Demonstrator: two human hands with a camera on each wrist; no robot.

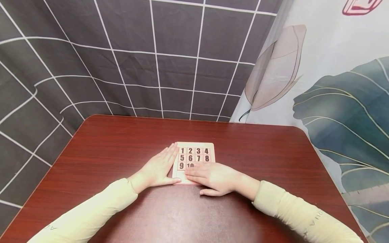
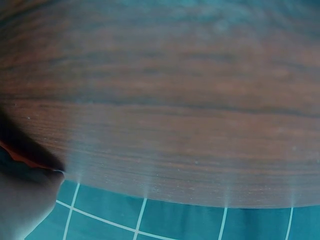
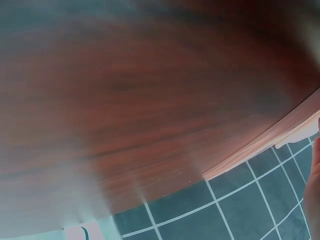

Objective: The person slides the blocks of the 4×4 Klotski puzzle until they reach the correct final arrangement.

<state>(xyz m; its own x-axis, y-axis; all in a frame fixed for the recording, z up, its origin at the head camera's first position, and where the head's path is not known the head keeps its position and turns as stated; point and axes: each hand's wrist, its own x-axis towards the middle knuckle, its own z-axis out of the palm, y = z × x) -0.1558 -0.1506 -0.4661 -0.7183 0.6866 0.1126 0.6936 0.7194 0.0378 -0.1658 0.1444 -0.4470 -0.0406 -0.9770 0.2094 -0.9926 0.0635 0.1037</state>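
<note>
A number slide puzzle (image 1: 198,154) lies flat on the table, its square tiles set in a pale frame. Rows 1 to 4 and 5 to 8 show in the head view, with 9 and part of 10 below them. My left hand (image 1: 158,167) rests along the puzzle's left side, fingers straight, thumb stretched across the near left corner. Over its lower right part lies my right hand (image 1: 215,177), straight fingers covering the tiles after 10 and the thumb apart on the near side. The right wrist view catches the puzzle's side (image 3: 260,147) close to the tabletop.
The reddish-brown wooden table (image 1: 121,141) has rounded far corners. Behind it hangs a dark grey curtain (image 1: 179,72) with a white grid. A pale curtain with large leaf prints (image 1: 343,98) hangs at the right.
</note>
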